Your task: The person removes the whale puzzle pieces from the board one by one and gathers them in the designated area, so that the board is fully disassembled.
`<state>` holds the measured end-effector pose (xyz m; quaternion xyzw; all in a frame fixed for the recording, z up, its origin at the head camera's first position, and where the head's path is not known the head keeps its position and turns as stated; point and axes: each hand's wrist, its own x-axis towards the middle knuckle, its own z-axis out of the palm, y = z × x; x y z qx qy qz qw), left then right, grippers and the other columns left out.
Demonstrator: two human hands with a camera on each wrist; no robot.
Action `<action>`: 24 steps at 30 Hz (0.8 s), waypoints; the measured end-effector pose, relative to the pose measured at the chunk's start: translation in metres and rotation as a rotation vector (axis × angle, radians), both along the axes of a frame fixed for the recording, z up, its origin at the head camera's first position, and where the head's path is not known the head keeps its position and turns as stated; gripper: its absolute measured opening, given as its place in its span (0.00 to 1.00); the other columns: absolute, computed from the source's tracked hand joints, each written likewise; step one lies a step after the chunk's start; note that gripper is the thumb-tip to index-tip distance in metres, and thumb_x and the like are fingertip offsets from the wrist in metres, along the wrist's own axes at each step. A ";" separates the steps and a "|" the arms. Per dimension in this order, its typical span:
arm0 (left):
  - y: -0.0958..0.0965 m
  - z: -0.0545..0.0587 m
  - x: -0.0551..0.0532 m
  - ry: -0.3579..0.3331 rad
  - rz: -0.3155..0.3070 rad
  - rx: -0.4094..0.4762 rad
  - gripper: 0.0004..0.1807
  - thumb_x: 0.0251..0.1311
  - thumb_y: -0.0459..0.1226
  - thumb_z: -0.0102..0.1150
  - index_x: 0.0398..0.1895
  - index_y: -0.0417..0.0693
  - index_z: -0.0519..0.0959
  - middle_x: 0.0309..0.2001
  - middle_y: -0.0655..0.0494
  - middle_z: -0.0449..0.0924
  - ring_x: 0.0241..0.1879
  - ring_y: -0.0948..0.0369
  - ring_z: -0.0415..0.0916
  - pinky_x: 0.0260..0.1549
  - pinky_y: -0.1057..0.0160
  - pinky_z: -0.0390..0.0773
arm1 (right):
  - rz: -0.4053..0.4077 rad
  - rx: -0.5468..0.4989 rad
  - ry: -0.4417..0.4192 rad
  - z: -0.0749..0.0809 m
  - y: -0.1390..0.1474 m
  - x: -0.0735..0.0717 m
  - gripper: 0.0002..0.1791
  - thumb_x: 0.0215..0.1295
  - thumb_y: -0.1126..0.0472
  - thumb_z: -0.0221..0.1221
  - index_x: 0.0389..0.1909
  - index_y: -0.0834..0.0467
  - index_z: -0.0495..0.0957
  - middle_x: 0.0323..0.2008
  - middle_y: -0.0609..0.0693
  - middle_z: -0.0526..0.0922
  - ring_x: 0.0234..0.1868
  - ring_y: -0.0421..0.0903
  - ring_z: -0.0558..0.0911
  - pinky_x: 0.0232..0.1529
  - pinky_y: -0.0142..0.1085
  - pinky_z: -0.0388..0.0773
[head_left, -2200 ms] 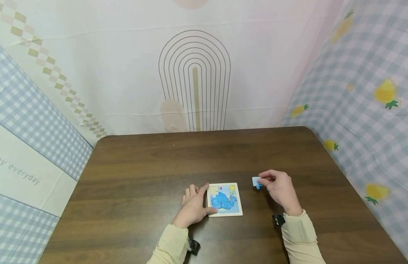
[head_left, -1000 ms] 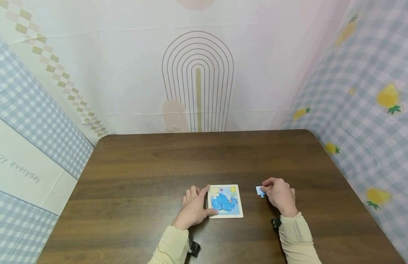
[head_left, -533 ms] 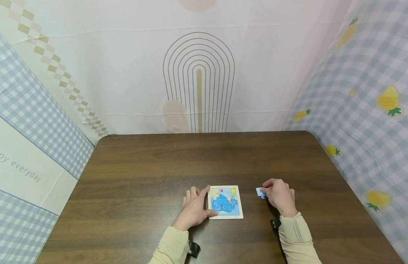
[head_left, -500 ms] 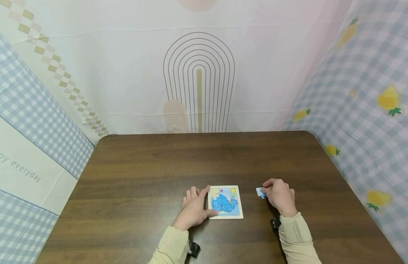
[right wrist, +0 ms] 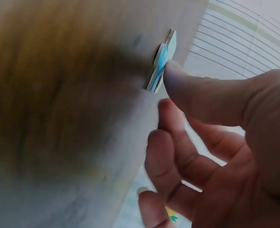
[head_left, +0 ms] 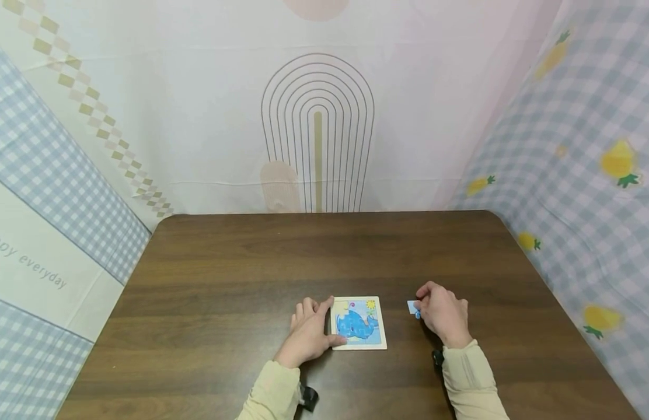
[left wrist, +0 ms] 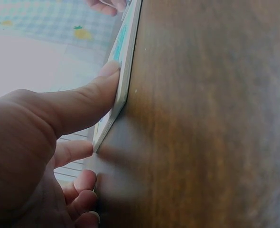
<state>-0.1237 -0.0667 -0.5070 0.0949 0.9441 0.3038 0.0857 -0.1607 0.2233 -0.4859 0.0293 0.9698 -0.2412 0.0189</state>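
A square jigsaw puzzle [head_left: 361,347] of a blue whale lies on the table in a pale wooden frame. Its upper left part shows a beige patch. My left hand [head_left: 306,333] is at its left side, thumb on the near left corner and index fingertip at the far left corner. In the left wrist view, the thumb lies across the edge of the frame [left wrist: 125,78]. To the right of the puzzle, my right hand [head_left: 446,314] pinches a light-blue puzzle piece [head_left: 411,306]. The right wrist view shows the thumb against that piece; the index finger is mostly hidden.
The brown wooden table [head_left: 224,280] reaches to a white printed cloth [head_left: 209,116] behind it. Checked cloths hang at left and right, the right one [head_left: 576,192] with fruit prints. A black strap [head_left: 309,398] sits at the left wrist.
Over two seconds my right hand has come slightly nearer to me with the piece, which has turned a little in the fingers. The left hand stays on the puzzle. The head view has tilted slightly.
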 end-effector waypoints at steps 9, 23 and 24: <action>0.000 0.000 0.002 -0.005 0.001 0.010 0.50 0.45 0.54 0.74 0.71 0.48 0.64 0.43 0.53 0.61 0.41 0.54 0.55 0.41 0.57 0.56 | -0.053 -0.156 0.199 -0.004 -0.011 0.004 0.07 0.62 0.62 0.64 0.39 0.58 0.80 0.30 0.49 0.80 0.32 0.48 0.78 0.46 0.52 0.59; 0.001 -0.002 0.004 0.018 0.003 0.011 0.50 0.44 0.54 0.74 0.71 0.47 0.65 0.42 0.54 0.61 0.41 0.55 0.55 0.42 0.56 0.57 | 0.108 -0.030 0.168 -0.006 -0.073 0.015 0.09 0.58 0.59 0.68 0.38 0.57 0.83 0.25 0.44 0.73 0.30 0.46 0.69 0.38 0.46 0.60; 0.001 -0.002 0.003 0.025 0.003 0.009 0.50 0.44 0.54 0.74 0.71 0.47 0.65 0.42 0.54 0.61 0.41 0.55 0.55 0.42 0.56 0.58 | 0.132 -0.029 0.168 -0.006 -0.077 0.015 0.10 0.57 0.58 0.69 0.39 0.57 0.84 0.25 0.43 0.72 0.30 0.46 0.69 0.37 0.45 0.60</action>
